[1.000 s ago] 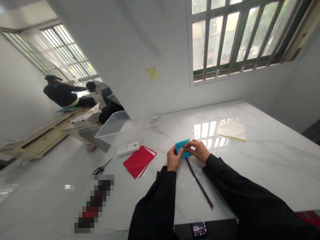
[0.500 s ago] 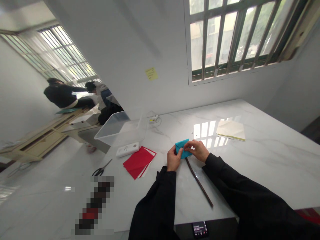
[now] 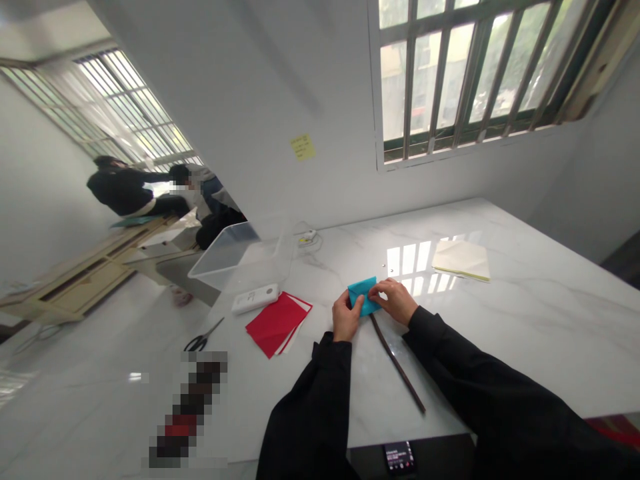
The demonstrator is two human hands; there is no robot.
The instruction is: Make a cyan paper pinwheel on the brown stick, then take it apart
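Barely any change from a moment ago: left hand (image 3: 347, 317) and right hand (image 3: 399, 301) still pinching the folded blue paper (image 3: 363, 295) on the bench (image 3: 525, 333), just nudged slightly left.

Your desk (image 3: 525, 320) is white marble-look stone, polished so glossy it mirrors the window bars. The teal paper (image 3: 363, 295) in your fingers looks thin and matt, as do the red sheets (image 3: 275, 323) and cream sheets (image 3: 463, 260). The tub (image 3: 240, 257) near the far-left corner is clear, smooth plastic. Your sleeves (image 3: 320, 400) are matt black cloth.
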